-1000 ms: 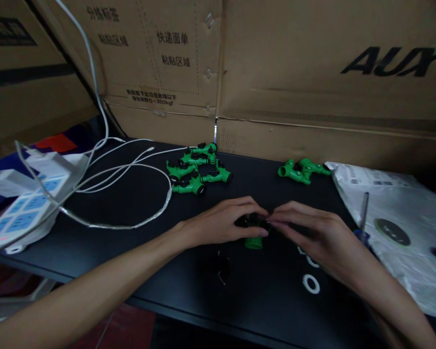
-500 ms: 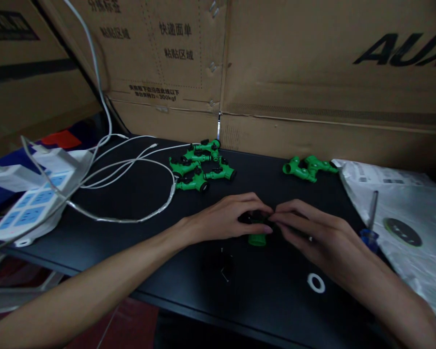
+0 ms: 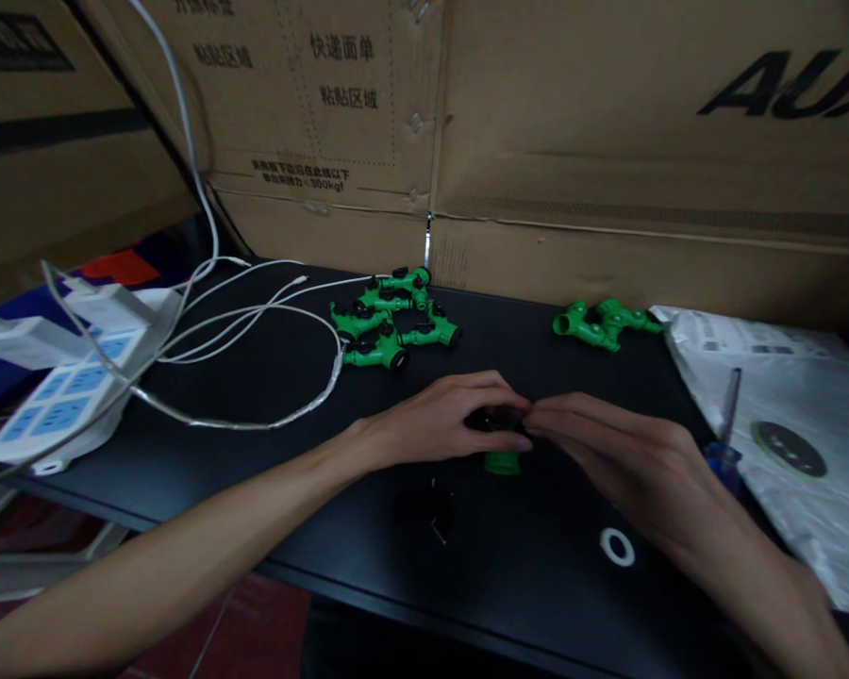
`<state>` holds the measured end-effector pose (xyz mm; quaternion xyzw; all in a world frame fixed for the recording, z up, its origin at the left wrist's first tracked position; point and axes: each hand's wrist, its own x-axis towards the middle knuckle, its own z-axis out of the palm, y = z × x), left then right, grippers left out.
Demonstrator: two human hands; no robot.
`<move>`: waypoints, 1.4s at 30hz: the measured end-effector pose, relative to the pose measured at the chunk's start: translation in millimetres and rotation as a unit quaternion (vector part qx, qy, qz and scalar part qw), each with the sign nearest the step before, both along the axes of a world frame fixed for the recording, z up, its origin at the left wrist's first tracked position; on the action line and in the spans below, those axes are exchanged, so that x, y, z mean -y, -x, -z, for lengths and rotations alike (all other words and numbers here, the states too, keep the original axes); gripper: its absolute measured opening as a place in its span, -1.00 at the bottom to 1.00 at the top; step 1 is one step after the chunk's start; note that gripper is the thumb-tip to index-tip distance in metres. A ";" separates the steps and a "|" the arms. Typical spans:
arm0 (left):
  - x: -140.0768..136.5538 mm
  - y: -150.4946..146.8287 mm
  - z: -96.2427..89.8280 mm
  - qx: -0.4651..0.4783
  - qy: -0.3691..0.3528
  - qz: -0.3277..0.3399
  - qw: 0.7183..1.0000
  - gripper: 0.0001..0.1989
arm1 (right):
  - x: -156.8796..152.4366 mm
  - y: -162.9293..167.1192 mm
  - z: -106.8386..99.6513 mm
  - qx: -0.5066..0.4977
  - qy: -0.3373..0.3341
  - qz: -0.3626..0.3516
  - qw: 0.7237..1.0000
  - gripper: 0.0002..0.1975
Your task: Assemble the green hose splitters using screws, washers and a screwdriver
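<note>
Green fitting (image 3: 502,463) is sitting mid-table, the left hand (image 3: 445,420) gripping it, half-curled; weak thumb pressure could be letting it twist. Right hand (image 3: 623,453) is meeting its far side, fingers bunching, any hold hidden; a slip could be knocking the white ring (image 3: 629,551) nearby.

The held fitting (image 3: 502,463) is green with a black upper part. The far-centre fittings (image 3: 377,353) are green with black parts, the far-right fittings (image 3: 601,328) plain green. The tabletop (image 3: 524,566) is black, the near-right ring (image 3: 607,541) white, the screwdriver handle (image 3: 723,462) blue. At left, the power strip (image 3: 95,417) is white with light-blue socket panels (image 3: 60,413). Far off, the cardboard (image 3: 608,170) is brown, printed in black; the right-hand bag (image 3: 764,387) is silvery white
</note>
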<state>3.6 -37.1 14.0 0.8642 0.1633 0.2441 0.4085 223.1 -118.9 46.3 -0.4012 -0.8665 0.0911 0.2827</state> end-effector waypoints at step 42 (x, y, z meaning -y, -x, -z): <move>87.1 71.7 -10.0 -0.163 -0.187 -0.163 0.955 -0.50 | -11.7 -5.8 7.4 -0.123 0.179 0.052 0.975 -0.73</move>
